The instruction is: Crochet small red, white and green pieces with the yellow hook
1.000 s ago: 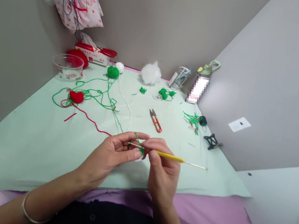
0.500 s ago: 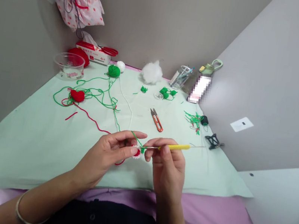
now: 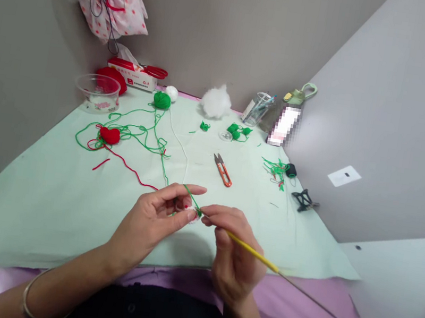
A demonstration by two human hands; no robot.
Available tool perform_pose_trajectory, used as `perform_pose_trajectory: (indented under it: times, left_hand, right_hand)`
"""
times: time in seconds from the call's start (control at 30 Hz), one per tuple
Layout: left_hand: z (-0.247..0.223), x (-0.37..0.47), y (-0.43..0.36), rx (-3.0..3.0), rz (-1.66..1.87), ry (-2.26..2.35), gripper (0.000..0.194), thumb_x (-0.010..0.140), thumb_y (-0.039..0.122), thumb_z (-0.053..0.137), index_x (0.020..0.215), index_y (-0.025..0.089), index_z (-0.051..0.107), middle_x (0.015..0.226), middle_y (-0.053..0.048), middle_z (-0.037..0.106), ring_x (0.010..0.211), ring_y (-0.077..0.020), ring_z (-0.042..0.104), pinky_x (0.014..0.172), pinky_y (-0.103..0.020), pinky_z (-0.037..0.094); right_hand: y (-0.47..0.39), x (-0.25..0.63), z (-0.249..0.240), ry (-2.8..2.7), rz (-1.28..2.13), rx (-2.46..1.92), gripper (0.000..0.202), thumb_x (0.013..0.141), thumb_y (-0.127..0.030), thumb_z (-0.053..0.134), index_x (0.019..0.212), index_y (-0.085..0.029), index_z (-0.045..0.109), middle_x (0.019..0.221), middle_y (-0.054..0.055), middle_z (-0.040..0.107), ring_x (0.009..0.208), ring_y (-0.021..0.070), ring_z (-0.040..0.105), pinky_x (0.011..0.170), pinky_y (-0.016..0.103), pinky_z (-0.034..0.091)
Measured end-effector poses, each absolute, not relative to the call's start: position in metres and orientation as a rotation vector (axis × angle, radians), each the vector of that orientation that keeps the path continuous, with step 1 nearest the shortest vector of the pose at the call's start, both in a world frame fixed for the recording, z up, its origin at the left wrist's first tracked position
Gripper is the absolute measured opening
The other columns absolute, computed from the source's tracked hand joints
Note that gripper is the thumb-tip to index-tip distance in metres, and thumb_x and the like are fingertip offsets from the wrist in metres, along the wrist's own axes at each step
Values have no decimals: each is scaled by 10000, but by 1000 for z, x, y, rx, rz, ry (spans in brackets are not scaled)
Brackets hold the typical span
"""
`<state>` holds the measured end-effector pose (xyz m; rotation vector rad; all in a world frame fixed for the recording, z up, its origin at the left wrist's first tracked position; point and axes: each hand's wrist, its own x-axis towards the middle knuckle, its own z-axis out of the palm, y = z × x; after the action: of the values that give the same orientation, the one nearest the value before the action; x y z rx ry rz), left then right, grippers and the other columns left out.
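Note:
Between thumb and fingers, my left hand (image 3: 160, 210) pinches a small crochet piece (image 3: 194, 217) in white, red and green. A strand of green yarn (image 3: 191, 195) runs over its raised index finger down to the piece. My right hand (image 3: 240, 255) is closed round a crochet hook (image 3: 254, 250) with a yellow handle; its near tip meets the green edge of the piece, and the long metal far end slants down to the right. Fingers partly hide the piece and the working tip. Thread snips (image 3: 222, 170) lie on the table beyond my hands.
Green yarn ball (image 3: 162, 100), red yarn ball (image 3: 109, 136) and loose strands lie left. White stuffing (image 3: 216, 101) stands at the back, near a clear cup (image 3: 258, 109) and a phone (image 3: 283, 125). Yarn scraps (image 3: 275, 169) and a black stand (image 3: 304, 201) sit right; a plastic tub (image 3: 97, 93) far left.
The hook has swung from nearly level to slanting, its far end now down to the right. My right hand has turned and lowered; the crochet piece has tilted slightly in my left hand.

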<state>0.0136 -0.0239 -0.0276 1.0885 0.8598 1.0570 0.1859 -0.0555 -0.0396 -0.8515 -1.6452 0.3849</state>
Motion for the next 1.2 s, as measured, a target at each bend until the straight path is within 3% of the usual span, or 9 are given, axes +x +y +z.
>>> perform_pose_trajectory:
  times: [0.2,0.33,0.43,0.57,0.67,0.83,0.93,1.07,1.2]
  left_hand:
    - [-29,19,-30,1258,1168,983,202,874,292,816,1074,283,832,938,-22,646,782,-144,565,647,-253,470]
    - [-32,22,-31,1188,1183,957,274,853,316,843,1123,283,811,951,-26,649,879,-172,596,670,-256,472]
    - [-31,21,-31,1048,1125,868,397,846,403,851,1218,286,777,878,-1,616,808,-156,583,692,-267,458]
    - [-29,19,-30,1043,1072,775,553,1006,633,537,1390,268,694,907,-28,647,750,-160,554,713,-303,439]
    - [-28,20,-28,1081,1001,760,624,1025,660,455,1409,230,691,768,-12,611,656,-152,487,676,-305,418]
    - [-24,21,-23,1044,937,763,483,995,529,628,1374,245,722,600,50,440,581,-127,373,577,-266,337]
    - [-21,17,-21,1122,963,808,417,1017,489,603,1331,259,753,584,54,414,568,-127,365,576,-267,345]
    - [-18,10,-18,1503,1148,917,259,998,309,641,1176,282,827,724,-7,659,643,-160,542,675,-297,466]
    - [-22,6,-18,1839,1390,907,305,944,140,687,1144,317,834,945,-36,804,856,-200,701,825,-319,533]
  right_hand:
    - [-53,184,-40,-1679,299,-891,259,1017,-88,501,1120,-242,682,999,69,773,933,207,732,782,375,613]
    - [-52,178,-47,-1683,135,-899,279,1005,-85,537,1154,-253,702,1036,82,767,921,200,732,748,361,619]
    - [-51,176,-50,-1578,218,-864,270,1014,-100,553,1141,-261,729,1039,77,776,935,197,733,760,359,616]
    - [-46,178,-50,-1428,470,-806,216,1048,-200,549,1071,-271,752,970,65,793,900,212,732,709,366,604]
    - [-41,181,-50,-1384,595,-761,181,1046,-259,576,1033,-275,756,945,59,794,870,214,723,684,363,593]
    - [-38,186,-52,-1358,694,-697,165,1038,-262,596,1018,-271,759,942,53,794,839,193,701,686,344,583]
    - [-39,189,-51,-1341,724,-712,163,1039,-279,594,993,-251,748,940,63,788,769,181,690,650,339,584]
    - [-42,192,-45,-1451,666,-759,178,1044,-282,582,980,-245,744,899,57,781,793,197,711,676,357,592]
    - [-48,192,-38,-1622,458,-832,212,1040,-162,549,1075,-249,740,948,56,792,916,210,739,779,376,612]
